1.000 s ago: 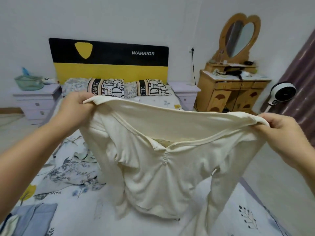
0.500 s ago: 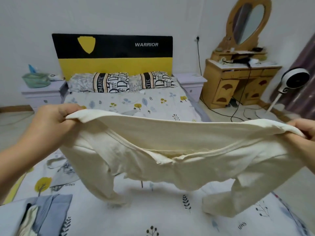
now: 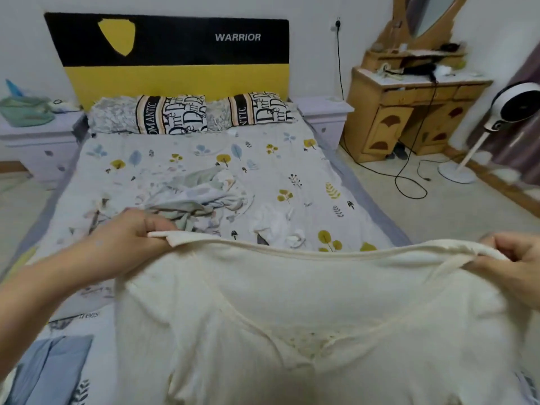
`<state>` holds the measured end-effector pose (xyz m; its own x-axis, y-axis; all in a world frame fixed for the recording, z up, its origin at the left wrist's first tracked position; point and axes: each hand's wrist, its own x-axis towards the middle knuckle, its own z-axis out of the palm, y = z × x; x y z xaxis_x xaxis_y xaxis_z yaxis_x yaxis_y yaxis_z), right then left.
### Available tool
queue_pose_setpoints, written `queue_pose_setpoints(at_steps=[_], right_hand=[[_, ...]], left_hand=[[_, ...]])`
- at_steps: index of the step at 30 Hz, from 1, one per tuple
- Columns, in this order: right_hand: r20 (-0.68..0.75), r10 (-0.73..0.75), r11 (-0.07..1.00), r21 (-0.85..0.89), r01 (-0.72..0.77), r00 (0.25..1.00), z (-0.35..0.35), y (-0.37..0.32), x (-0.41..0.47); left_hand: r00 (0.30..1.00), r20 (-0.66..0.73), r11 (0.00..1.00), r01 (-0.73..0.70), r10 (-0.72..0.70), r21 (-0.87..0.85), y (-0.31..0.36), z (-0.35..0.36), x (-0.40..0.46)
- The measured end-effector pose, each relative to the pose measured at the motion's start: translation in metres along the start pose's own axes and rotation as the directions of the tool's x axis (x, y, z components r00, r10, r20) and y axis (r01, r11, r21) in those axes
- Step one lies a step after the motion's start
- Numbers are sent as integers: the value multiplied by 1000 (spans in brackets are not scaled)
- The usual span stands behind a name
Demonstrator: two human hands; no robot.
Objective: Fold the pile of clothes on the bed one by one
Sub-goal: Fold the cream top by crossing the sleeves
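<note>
The left hand (image 3: 131,235) has its fingers curled tight on one shoulder corner of the cream top (image 3: 292,317), and the right hand (image 3: 514,258) pinches the opposite shoulder. The top is stretched crosswise over the foot of the bed (image 3: 263,159), neckline toward the person, with the crumpled clothes pile (image 3: 198,197) beyond it, nearer the headboard.

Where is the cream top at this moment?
In the head view the cream top fills the lower centre, stretched over the bed's near end, with the left hand and right hand gripping its upper corners.
</note>
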<state>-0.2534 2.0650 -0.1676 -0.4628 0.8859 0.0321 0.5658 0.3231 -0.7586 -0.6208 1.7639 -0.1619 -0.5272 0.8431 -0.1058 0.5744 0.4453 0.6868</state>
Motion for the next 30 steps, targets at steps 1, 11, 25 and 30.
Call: queue_pose_setpoints(at_steps=[1, 11, 25, 30], right_hand=[[-23, 37, 995, -87, -39, 999, 17, 12, 4], [123, 318, 928, -244, -282, 940, 134, 181, 75], [-85, 240, 923, -290, -254, 967, 191, 263, 202], [-60, 215, 826, -522, -214, 975, 256, 286, 185]], left_hand=[[998, 53, 998, 10, -13, 55, -2, 20, 15], [990, 96, 949, 72, -106, 307, -90, 228, 157], [968, -196, 940, 207, -157, 270, -133, 322, 287], [956, -291, 836, 180, -25, 519, -155, 351, 292]])
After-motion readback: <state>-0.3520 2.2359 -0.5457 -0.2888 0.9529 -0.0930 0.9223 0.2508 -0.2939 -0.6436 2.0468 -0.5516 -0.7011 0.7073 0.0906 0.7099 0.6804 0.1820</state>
